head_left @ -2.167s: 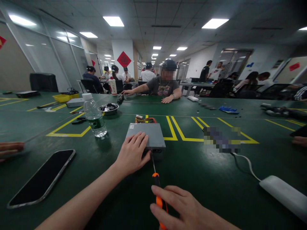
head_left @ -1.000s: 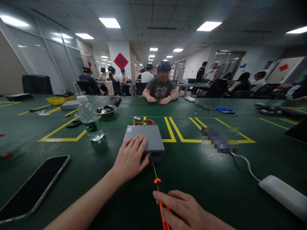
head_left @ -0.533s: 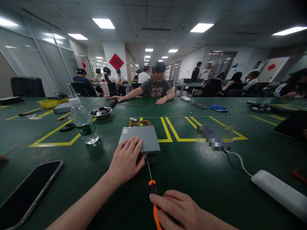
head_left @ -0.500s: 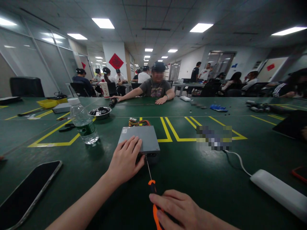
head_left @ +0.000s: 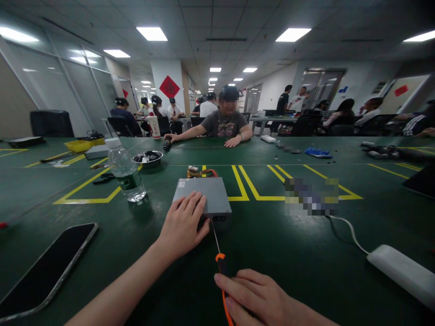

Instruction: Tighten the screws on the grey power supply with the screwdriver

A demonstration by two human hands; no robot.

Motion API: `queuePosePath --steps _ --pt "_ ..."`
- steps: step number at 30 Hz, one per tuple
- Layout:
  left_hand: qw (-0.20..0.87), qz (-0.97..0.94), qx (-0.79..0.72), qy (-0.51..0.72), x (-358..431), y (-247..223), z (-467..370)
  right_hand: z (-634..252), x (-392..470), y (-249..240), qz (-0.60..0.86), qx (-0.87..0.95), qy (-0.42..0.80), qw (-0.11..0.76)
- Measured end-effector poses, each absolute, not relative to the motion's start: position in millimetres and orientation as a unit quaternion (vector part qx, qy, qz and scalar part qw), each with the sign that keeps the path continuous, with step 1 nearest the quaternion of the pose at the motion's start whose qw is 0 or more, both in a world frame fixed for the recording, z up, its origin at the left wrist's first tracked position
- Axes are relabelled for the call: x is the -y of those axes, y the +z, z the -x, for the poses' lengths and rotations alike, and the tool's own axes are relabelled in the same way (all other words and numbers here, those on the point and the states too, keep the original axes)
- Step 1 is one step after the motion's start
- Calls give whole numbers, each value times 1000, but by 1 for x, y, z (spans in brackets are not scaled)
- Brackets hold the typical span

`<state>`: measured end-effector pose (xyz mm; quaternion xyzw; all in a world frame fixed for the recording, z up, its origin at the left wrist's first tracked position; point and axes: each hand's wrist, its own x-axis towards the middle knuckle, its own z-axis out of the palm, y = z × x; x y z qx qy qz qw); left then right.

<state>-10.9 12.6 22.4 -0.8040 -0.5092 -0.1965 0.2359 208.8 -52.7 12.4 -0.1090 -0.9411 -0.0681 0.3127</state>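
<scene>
A grey metal computer power supply (head_left: 214, 194) lies on the green table in front of me, its bundle of coloured cables (head_left: 204, 173) at the far side. My left hand (head_left: 185, 222) grips its near left corner, fingers flat on the top and thumb against the near face. In my right hand (head_left: 254, 292) is a screwdriver (head_left: 220, 260) with an orange and black handle, pinched between thumb and fingers. Its thin shaft points away from me, and the tip meets the near face beside my left thumb. The screw itself is too small to make out.
Left of the unit stands a water bottle (head_left: 127, 174), with a metal bowl (head_left: 148, 158) of small parts behind it. A phone (head_left: 47, 267) lies at the near left. To the right are a white power strip (head_left: 401, 271) and its cord. Across the table sits a person (head_left: 226, 122).
The whole view has shifted, so things appear slightly further right. The screwdriver handle shows a different side, as if turned, while its tip stays at the same place on the power supply.
</scene>
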Motion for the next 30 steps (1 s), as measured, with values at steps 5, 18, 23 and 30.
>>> queuePosePath --steps 5,18,23,30 --pt "233 804 513 -192 -13 23 11 -206 54 20 115 948 -84 285" --pt "232 803 512 -197 -13 22 10 -206 53 18 120 938 -86 312" --pt "229 802 513 -203 -13 22 11 -200 52 9 142 926 -57 346" --pt "233 803 509 -202 -13 23 10 -207 52 21 118 951 -87 272"
